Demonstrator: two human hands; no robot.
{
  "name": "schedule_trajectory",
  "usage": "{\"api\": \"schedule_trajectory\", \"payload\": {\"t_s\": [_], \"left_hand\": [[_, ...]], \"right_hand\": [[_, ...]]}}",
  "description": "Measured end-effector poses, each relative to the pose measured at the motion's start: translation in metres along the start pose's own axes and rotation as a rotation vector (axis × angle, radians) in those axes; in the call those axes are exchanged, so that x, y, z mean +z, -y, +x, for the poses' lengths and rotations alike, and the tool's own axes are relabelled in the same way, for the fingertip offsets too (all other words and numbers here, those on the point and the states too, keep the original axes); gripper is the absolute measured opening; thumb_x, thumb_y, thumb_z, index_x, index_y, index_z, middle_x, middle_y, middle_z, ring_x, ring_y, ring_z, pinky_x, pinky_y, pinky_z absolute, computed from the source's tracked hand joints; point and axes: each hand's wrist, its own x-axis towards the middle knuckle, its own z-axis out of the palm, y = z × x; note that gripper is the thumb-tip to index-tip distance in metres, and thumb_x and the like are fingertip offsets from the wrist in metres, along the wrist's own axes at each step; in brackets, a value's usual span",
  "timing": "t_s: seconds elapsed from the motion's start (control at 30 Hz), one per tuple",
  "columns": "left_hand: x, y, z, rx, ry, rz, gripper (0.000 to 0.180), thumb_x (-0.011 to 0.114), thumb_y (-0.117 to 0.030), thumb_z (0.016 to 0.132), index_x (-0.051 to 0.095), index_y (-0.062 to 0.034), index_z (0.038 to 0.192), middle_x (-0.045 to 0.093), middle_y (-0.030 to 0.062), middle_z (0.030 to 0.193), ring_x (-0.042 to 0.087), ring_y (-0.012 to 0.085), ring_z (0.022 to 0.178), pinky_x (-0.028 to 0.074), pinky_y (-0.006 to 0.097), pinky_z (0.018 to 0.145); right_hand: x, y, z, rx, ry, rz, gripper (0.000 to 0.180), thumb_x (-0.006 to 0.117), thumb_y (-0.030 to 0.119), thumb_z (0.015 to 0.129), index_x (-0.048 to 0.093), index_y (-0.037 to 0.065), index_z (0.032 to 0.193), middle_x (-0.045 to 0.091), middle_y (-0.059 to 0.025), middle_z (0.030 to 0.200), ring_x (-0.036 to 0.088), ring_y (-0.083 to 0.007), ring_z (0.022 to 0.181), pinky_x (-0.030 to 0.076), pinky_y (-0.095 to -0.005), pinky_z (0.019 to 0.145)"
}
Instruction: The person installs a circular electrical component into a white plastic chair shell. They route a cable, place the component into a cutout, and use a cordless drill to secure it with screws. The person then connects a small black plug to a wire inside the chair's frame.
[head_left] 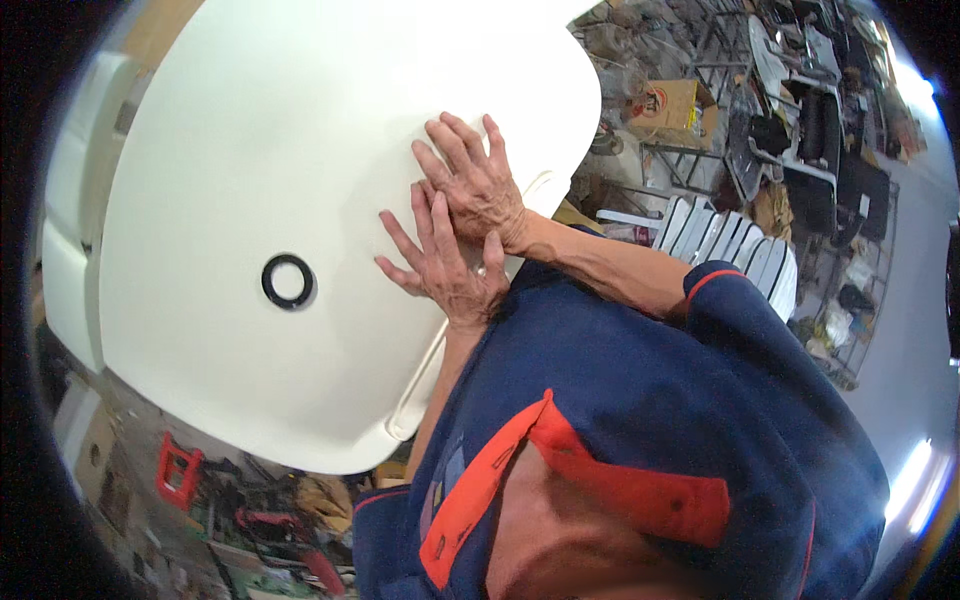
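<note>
A large, smooth white panel (pixel 230 170) with a curved outline and a raised lip along its near edge spreads out in front of me. On it, close to that near edge, lies my left hand (pixel 450 270), open, with fingers spread. Just beyond and to the right, my right hand (pixel 475 190) is open too, its fingers apart over the panel. The two hands touch or overlap near the left fingertips and the right palm. Whatever may be under the palms is hidden. A black ring (pixel 272 292), perhaps a roll of tape, lies flat on the panel, left of my left hand.
White panel-like pieces (pixel 72 300) stand beyond the left edge. At right are a cardboard box (pixel 675 112), a stack of white slatted parts (pixel 725 245) and dark parts on metal racks. A red frame-shaped object (pixel 168 470) sits among clutter at lower left.
</note>
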Motion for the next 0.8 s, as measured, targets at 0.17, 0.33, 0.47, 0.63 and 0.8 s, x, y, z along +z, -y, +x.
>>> {"api": "schedule_trajectory", "payload": {"t_s": [0.17,0.33,0.47,0.63,0.8], "left_hand": [[-0.001,0.0,0.003,-0.049,0.059,-0.004,0.065,0.049,-0.044,0.102,0.044,-0.0083,0.156,0.039,0.0123,0.166,0.017,0.0409,0.159,-0.013,0.061,0.122],[-0.004,0.0,0.007,-0.086,0.124,0.119,0.089,0.077,-0.028,0.084,0.036,-0.0037,0.159,0.015,0.0171,0.174,0.007,0.0358,0.161,-0.006,0.063,0.123],[-0.011,-0.004,0.011,-0.195,0.208,0.088,0.11,0.084,-0.021,0.077,0.019,-0.0023,0.164,0.006,0.0196,0.174,0.001,0.0382,0.161,-0.002,0.064,0.125],[-0.023,-0.014,0.027,-0.234,0.139,0.067,0.122,0.088,-0.023,0.075,0.009,-0.0016,0.165,0.0,0.0257,0.173,-0.003,0.0454,0.159,0.003,0.065,0.125],[-0.025,-0.016,0.032,-0.306,0.227,0.093,0.122,0.088,-0.018,0.073,0.009,-0.0042,0.166,-0.003,0.0259,0.173,-0.006,0.0469,0.159,0.003,0.065,0.124]], "right_hand": [[-0.018,-0.008,0.015,-0.014,-0.052,0.126,0.041,0.07,0.03,0.09,0.066,0.007,0.124,0.058,-0.0162,0.135,0.053,-0.0336,0.128,0.036,-0.0626,0.108],[-0.016,-0.022,0.046,-0.01,-0.07,0.191,0.039,0.07,0.032,0.092,0.065,0.006,0.121,0.056,-0.0146,0.129,0.051,-0.0324,0.122,0.036,-0.0548,0.107],[-0.002,-0.009,0.037,0.001,0.121,0.049,0.059,0.061,0.041,0.097,0.053,0.002,0.14,0.042,-0.0267,0.142,0.037,-0.045,0.137,0.025,-0.0654,0.117],[-0.001,-0.012,0.04,-0.124,0.101,-0.007,0.062,0.061,0.04,0.097,0.05,0.002,0.144,0.037,-0.0283,0.149,0.026,-0.0469,0.148,0.019,-0.0685,0.12],[0.001,-0.009,0.042,-0.102,0.155,0.06,0.063,0.06,0.034,0.096,0.045,0.002,0.149,0.029,-0.0307,0.154,0.022,-0.0486,0.149,0.018,-0.0722,0.118]]}}
